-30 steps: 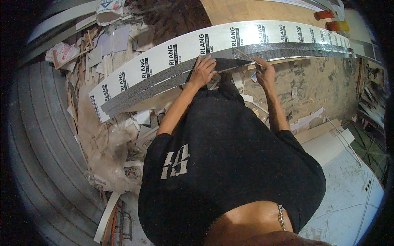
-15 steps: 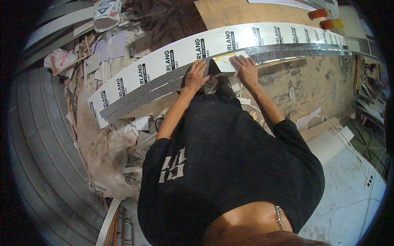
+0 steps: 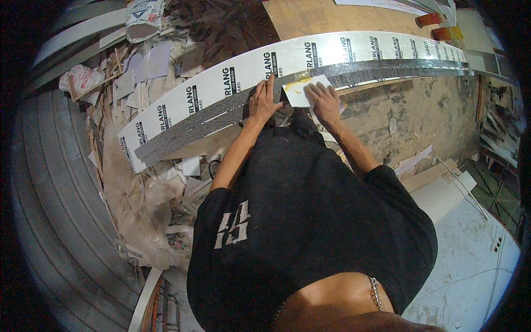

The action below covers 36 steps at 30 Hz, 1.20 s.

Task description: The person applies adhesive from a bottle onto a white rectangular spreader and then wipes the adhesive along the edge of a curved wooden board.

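A long white printed panel (image 3: 191,102) curves across the view, with a speckled dark-grey strip (image 3: 193,130) along its near side. My left hand (image 3: 262,104) lies on the strip near the middle, its fingers stretched toward the panel and its thumb apart. Just to the right, my right hand (image 3: 325,105) is closed on a small white flat card (image 3: 297,95), fingers on top. The thumb under the card is hidden. Yellow smears mark the card's far edge, which touches the strip.
Scrap boards and offcuts (image 3: 133,77) litter the left side, beside crumpled clear plastic (image 3: 152,205). Beyond the panel lies a tan board (image 3: 332,19). Rolls of amber tape (image 3: 447,33) sit at the far right. A pale blue sheet (image 3: 464,271) is at the lower right.
My right hand has drawn the white card slightly left and nearer to me, so more of it shows. My left index finger has stretched farther out over the panel.
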Tool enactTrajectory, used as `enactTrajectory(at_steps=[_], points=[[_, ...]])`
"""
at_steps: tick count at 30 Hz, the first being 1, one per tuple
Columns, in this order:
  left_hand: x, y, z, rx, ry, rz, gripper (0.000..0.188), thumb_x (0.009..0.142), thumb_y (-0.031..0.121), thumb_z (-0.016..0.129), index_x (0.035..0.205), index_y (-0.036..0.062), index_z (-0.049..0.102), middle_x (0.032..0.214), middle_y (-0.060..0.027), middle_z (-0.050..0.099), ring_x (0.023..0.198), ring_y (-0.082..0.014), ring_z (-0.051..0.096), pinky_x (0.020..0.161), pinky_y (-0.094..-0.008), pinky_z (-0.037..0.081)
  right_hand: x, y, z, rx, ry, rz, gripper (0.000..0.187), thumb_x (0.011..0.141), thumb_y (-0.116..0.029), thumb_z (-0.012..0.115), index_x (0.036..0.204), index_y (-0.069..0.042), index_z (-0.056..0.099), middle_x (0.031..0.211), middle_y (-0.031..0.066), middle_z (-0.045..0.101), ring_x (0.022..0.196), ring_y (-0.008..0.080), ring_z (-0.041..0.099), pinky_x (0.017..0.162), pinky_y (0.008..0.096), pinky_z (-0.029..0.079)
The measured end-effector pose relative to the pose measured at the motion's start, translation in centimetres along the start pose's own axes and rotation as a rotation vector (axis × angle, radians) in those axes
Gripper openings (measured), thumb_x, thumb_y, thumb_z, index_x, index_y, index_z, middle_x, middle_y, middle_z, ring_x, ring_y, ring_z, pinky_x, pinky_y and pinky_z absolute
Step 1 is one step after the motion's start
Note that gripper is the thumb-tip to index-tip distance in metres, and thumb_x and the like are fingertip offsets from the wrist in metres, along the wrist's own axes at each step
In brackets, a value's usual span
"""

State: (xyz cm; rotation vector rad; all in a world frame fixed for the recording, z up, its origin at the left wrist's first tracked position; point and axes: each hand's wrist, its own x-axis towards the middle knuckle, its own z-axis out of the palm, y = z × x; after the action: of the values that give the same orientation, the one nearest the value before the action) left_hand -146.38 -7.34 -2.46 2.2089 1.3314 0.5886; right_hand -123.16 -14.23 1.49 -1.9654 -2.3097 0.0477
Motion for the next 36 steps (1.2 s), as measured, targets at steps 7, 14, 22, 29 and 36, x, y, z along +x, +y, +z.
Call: enactTrajectory(at_steps=[7,14,22,29,36], points=[[-0.1,-0.4,0.1,0.082,0.031,0.077,0.108,0.067,0.040,0.088,0.152,0.0058,0.032,0.132,-0.0216,0.056,0.126,-0.0353,0.054,0.094,-0.0441,0.054,0.9,2.2,-2.3,0.085,0.058,0.175,0.047,0.083,-0.010,0.056,0.129,-0.019,0.062,0.132,0.0045,0.064,0.125,0.0253,0.056,0.107,0.0476,0.038],[0.1,0.0,0.4,0.079,0.095,0.128,0.107,0.068,0.049,0.084,0.152,0.0064,0.033,0.127,-0.0223,0.060,0.124,-0.0345,0.057,0.092,-0.0431,0.056,4.2,2.3,-2.2,0.034,0.024,0.164,0.030,0.085,-0.015,0.053,0.111,-0.017,0.068,0.115,0.0057,0.069,0.107,0.0276,0.064,0.093,0.0448,0.046],[-0.3,-0.7,1.1,0.123,0.020,0.096,0.109,0.064,0.036,0.090,0.152,0.0050,0.033,0.130,-0.0230,0.058,0.125,-0.0369,0.055,0.099,-0.0441,0.052,2.9,0.5,-3.8,0.071,-0.222,0.062,0.044,0.076,-0.004,0.056,0.116,-0.017,0.070,0.121,0.0034,0.069,0.114,0.0258,0.062,0.101,0.0413,0.044],[-0.1,-0.5,1.4,0.100,0.066,0.113,0.104,0.072,0.053,0.080,0.151,0.0041,0.033,0.129,-0.0228,0.060,0.124,-0.0373,0.056,0.098,-0.0431,0.052,1.4,1.4,-5.3,-0.012,-0.338,0.009,0.047,0.075,-0.004,0.058,0.117,-0.019,0.070,0.120,0.0026,0.069,0.116,0.0241,0.061,0.102,0.0403,0.044],[0.2,-0.7,1.4,0.083,0.056,0.100,0.102,0.074,0.053,0.079,0.151,0.0040,0.032,0.130,-0.0250,0.058,0.126,-0.0384,0.054,0.101,-0.0438,0.050,0.3,2.6,-6.8,-0.026,-0.480,0.109,0.047,0.077,-0.004,0.058,0.117,-0.023,0.072,0.112,0.0067,0.072,0.102,0.0286,0.068,0.088,0.0417,0.053]])
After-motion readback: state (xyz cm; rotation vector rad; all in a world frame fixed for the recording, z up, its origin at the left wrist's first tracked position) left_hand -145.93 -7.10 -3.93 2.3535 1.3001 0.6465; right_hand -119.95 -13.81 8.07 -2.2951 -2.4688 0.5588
